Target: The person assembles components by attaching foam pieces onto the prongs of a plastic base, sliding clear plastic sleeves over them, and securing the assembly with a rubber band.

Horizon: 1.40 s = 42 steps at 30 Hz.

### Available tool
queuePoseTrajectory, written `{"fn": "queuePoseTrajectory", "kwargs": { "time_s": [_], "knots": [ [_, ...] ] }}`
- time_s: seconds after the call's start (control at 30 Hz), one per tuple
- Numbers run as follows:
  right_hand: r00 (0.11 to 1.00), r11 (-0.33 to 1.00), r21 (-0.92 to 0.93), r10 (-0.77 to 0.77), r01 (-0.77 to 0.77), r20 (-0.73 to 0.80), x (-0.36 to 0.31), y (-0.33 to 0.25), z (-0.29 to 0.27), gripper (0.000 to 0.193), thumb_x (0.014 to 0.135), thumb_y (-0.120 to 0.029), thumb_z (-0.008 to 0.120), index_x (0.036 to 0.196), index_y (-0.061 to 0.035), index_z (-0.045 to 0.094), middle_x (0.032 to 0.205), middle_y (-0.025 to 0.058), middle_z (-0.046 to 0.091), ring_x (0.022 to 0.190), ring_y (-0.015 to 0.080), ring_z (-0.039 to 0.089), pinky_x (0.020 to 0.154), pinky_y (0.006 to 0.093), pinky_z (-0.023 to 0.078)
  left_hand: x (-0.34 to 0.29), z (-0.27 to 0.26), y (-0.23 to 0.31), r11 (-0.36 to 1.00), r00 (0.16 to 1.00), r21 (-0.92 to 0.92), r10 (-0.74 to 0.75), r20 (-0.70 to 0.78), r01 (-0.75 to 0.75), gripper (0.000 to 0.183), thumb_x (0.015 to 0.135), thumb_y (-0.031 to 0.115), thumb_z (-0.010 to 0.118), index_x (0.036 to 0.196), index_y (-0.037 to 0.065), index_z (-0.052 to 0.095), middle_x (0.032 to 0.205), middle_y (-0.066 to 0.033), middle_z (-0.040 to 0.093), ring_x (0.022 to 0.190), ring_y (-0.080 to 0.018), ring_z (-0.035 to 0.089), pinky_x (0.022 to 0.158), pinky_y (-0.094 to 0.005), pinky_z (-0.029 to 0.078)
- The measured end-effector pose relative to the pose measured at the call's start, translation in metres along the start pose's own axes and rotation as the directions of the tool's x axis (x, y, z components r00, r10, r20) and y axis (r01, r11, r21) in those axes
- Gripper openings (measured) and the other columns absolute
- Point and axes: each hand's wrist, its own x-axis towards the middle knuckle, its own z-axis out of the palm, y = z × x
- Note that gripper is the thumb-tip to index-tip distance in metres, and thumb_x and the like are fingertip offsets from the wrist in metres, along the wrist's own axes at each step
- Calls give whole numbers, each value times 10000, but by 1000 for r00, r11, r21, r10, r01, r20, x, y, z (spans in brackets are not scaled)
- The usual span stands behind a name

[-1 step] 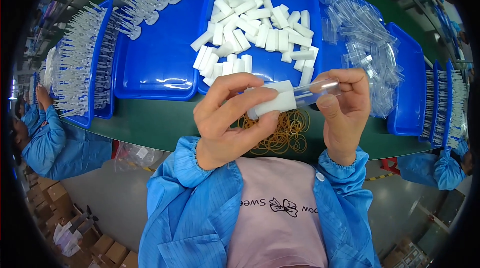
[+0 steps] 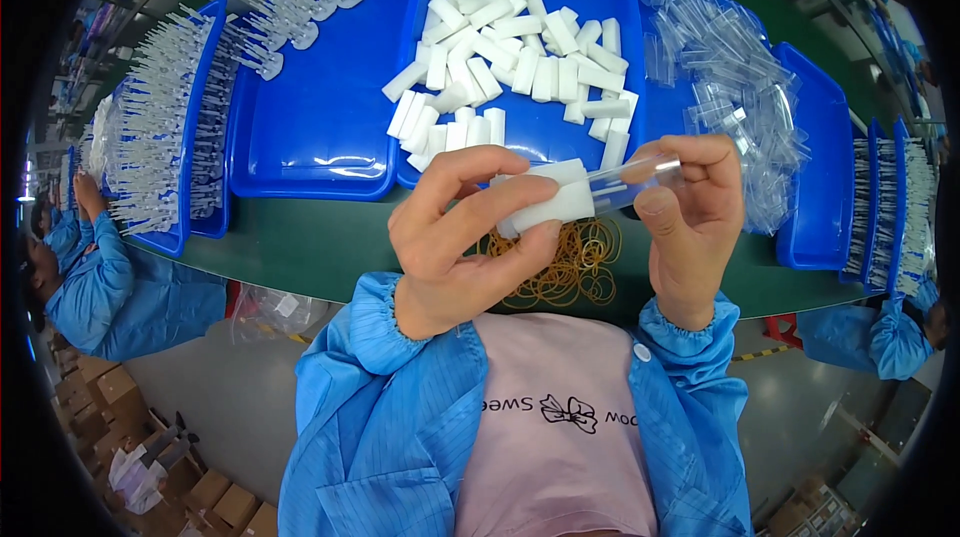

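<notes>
Green worktable with blue trays across the back, the middle one holding loose white foam blocks. Left hand is clamped around a couple of those white blocks, fingers hiding most of them. Right hand pinches a clear plastic tube pushed against the blocks; can't tell how far in. Rubber bands sit underneath, partly covered by both hands. Clear tubes pile up on the right.

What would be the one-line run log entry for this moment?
left hand: holds white foam blocks | right hand: holds clear plastic tube against them | below: tan rubber bands on green table
</notes>
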Motion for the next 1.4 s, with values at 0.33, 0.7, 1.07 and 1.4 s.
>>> {"fn": "queuePoseTrajectory", "kwargs": {
  "time_s": [0.33, 0.7, 1.07, 1.4],
  "knots": [
    [981, 959, -211, -178, 190, 76, -7, -1, -1, 362, 750, -13, 729, 1049, 19, 527, 961, 81, 553, 906, 160, 582, 831, 275, 451, 3, -1, 1, 999, 999, -14, -37, -15, 37, 264, 600, -9, 702, 861, 15, 674, 899, -93, 596, 762, -181, 601, 629, -272, 490],
    [980, 986, 32, 157, -162, 123, -15, 2, -12, 173, 841, -51, 647, 977, 14, 561, 935, 72, 593, 893, 131, 591, 791, 241, 471, -7, -6, 9, 994, 998, 113, -16, 58, 9, 278, 556, 20, 696, 832, 35, 671, 968, -118, 589, 833, -201, 577, 708, -292, 486],
    [974, 967, 137, 201, -214, 107, -7, 5, -31, 172, 843, -106, 644, 959, -3, 569, 857, 52, 606, 809, 97, 570, 747, 228, 445, 3, -22, 2, 735, 890, -517, -279, 360, 440, 407, 759, 115, 711, 1140, 21, 603, 1165, -118, 503, 983, -213, 568, 812, -308, 498],
    [986, 990, 40, 130, -135, 103, -20, -11, -22, 167, 804, -45, 674, 935, 19, 593, 886, 86, 606, 815, 136, 580, 749, 261, 465, 4, -17, -3, 794, 878, -447, -214, 429, 412, 282, 733, 53, 727, 1007, 12, 676, 1020, -112, 588, 823, -154, 599, 690, -241, 505]
  ]
}}
